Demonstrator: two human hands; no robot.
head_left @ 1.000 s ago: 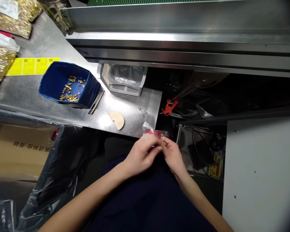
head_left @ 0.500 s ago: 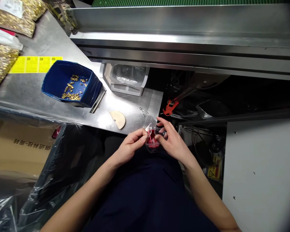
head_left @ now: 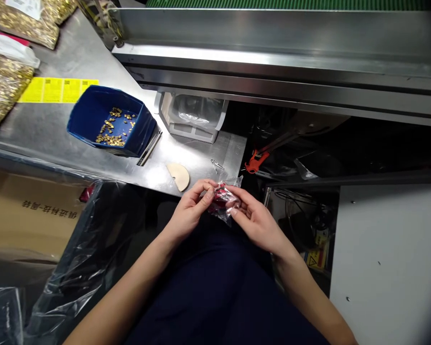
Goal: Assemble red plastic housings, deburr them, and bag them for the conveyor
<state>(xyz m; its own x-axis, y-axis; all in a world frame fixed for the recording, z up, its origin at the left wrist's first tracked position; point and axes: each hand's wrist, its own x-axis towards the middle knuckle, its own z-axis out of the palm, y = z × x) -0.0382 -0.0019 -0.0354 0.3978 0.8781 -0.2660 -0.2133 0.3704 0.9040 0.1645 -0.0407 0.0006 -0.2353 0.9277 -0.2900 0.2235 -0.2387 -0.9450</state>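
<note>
Just off the table's front edge, a small clear plastic bag (head_left: pixel 227 197) with something red in it lies between my hands. My left hand (head_left: pixel 196 201) pinches the bag's left side between thumb and fingers. On the other side, my right hand (head_left: pixel 249 211) closes its thumb and fingers on the bag. Glare and the crumpled film hide the exact shape of the red content. Near my left hand, a pale half-round piece (head_left: pixel 178 176) with a small notch lies on the metal table (head_left: pixel 197 158). A small metal part (head_left: pixel 217 165) rests beyond the bag.
A blue bin (head_left: pixel 107 115) holds several small brass parts. Beside it lie a pen-like tool (head_left: pixel 150 147) and a grey bin (head_left: pixel 194 115). Bags of brass parts (head_left: pixel 7 91) sit left. A metal rail (head_left: pixel 273 72) crosses the back. An orange-handled tool (head_left: pixel 256 162) hangs right.
My right hand has closed in on the bag, where its fingers were spread before. The bag is now crumpled over the red content. The view has shifted slightly.
</note>
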